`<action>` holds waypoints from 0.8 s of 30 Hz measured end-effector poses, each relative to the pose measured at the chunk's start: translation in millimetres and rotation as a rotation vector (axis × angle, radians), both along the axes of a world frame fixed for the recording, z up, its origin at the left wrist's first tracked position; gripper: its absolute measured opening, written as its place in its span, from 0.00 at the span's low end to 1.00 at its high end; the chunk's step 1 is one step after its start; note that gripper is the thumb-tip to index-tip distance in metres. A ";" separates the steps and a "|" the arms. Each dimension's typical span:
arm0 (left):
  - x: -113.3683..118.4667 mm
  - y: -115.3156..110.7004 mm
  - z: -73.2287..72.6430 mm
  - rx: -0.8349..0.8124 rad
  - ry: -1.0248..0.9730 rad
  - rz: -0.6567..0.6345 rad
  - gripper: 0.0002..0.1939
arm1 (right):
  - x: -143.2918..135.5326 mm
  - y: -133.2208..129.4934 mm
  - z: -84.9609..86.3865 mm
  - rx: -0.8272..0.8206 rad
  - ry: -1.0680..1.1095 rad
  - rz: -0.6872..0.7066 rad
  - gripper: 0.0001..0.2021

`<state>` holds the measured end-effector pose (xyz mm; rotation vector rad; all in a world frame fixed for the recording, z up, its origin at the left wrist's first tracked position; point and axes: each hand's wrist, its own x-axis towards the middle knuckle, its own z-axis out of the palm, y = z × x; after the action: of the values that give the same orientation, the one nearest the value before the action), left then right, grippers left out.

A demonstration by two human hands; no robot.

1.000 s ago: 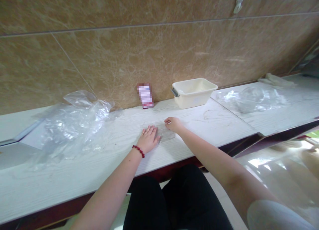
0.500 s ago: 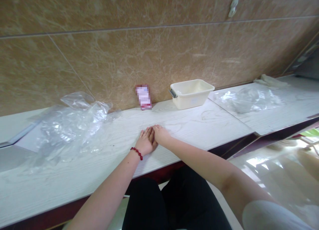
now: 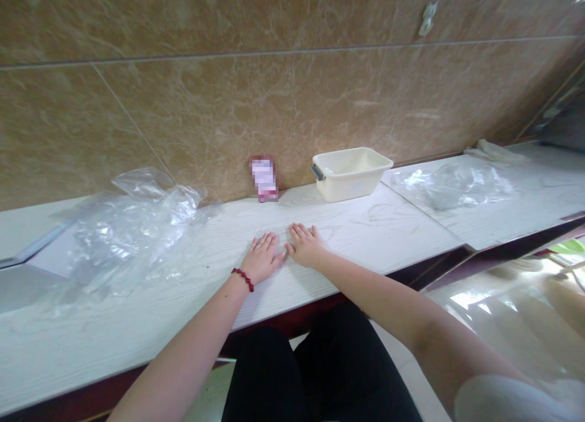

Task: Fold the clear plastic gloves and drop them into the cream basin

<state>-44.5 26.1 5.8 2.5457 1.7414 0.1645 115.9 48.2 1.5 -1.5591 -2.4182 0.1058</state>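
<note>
Palm down on the white wood-grain tabletop (image 3: 365, 233), my left hand (image 3: 262, 257) lies flat with its fingers spread. A red bead bracelet (image 3: 243, 278) circles that wrist. My right hand (image 3: 306, 244) rests flat just to the right, fingers stretched out and thumb pointing at the left hand. The two thumbs are close together. Neither hand holds anything. Beyond the right hand stands a cream plastic basin (image 3: 350, 181) with a grey handle on its left end. Behind the hands, a phone-shaped object (image 3: 264, 179) with a blurred face leans upright against the wall.
Crumpled clear plastic bags (image 3: 132, 239) cover the left side, partly over a white flat item (image 3: 52, 254). More clear plastic (image 3: 457, 184) lies at right, with pale gloves or cloth (image 3: 496, 152) behind it. A brown marbled wall (image 3: 283, 105) bounds the back.
My hands were together, the right one touching the left fingers. They have moved apart sideways and now lie flat with fingers spread. The basin, phone-shaped object and bags have stayed put.
</note>
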 end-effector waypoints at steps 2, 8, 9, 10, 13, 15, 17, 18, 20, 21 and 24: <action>6.0 5.7 2.8 0.016 -0.021 0.007 0.26 | -0.1 -0.7 1.4 -0.002 -0.010 -0.003 0.28; 34.9 20.8 1.8 -0.041 -0.114 -0.007 0.26 | -0.2 -1.4 2.0 -0.033 -0.061 0.003 0.25; 36.6 21.8 -0.3 -0.034 -0.115 0.013 0.27 | -0.3 -1.2 1.9 -0.034 -0.061 -0.001 0.25; 36.8 22.3 -2.5 -0.020 -0.108 0.032 0.27 | -0.3 -1.1 1.7 -0.031 -0.058 -0.004 0.25; 30.5 21.5 -7.8 0.027 -0.067 0.078 0.28 | -0.4 -0.9 0.9 -0.022 -0.042 -0.007 0.26; 24.2 19.6 -9.0 0.050 -0.038 0.104 0.29 | 0.5 -0.6 0.0 -0.025 -0.038 -0.011 0.26; 18.9 17.4 -8.6 0.065 -0.022 0.123 0.31 | 3.8 0.4 -1.0 -0.023 -0.037 -0.030 0.27; 17.1 16.4 -8.0 0.068 -0.018 0.128 0.33 | 6.9 1.3 -1.2 -0.021 -0.040 -0.050 0.27; 15.0 14.6 -6.5 0.067 -0.014 0.133 0.36 | 16.9 3.6 -0.5 -0.004 -0.051 -0.110 0.27; 14.6 14.0 -5.7 0.067 -0.012 0.137 0.37 | 23.9 4.8 0.9 0.015 -0.055 -0.137 0.28; 15.0 13.1 -4.3 0.069 -0.005 0.149 0.39 | 50.3 6.7 10.2 0.109 -0.036 -0.092 0.25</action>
<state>-29.5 39.2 1.5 2.4572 1.9565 0.2413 166.2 54.9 11.7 -1.6326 -2.3326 -0.0712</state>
